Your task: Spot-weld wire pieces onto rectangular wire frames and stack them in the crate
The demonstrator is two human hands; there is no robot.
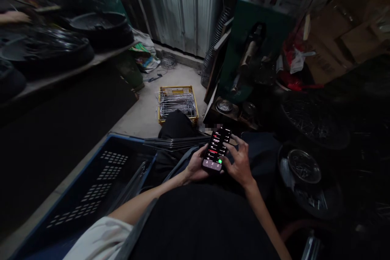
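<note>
A smartphone (217,148) with a lit dark screen, showing a list and a green round button, rests in my left hand (195,165) above my lap. My left fingers wrap under its lower left side. Over the phone's right edge is my right hand (238,161), fingers apart and bent, the thumb near the green button; I cannot tell whether a fingertip touches the glass. Thin metal rods (175,143) lie across my thigh, left of the phone.
A blue plastic crate (114,142) stands at my left. Ahead on the floor is a yellow crate (160,120) of bent wire pieces. A green machine (233,53) with a red light stands front right. Metal bowls (304,166) are at my right, black tubs (100,22) on the left bench.
</note>
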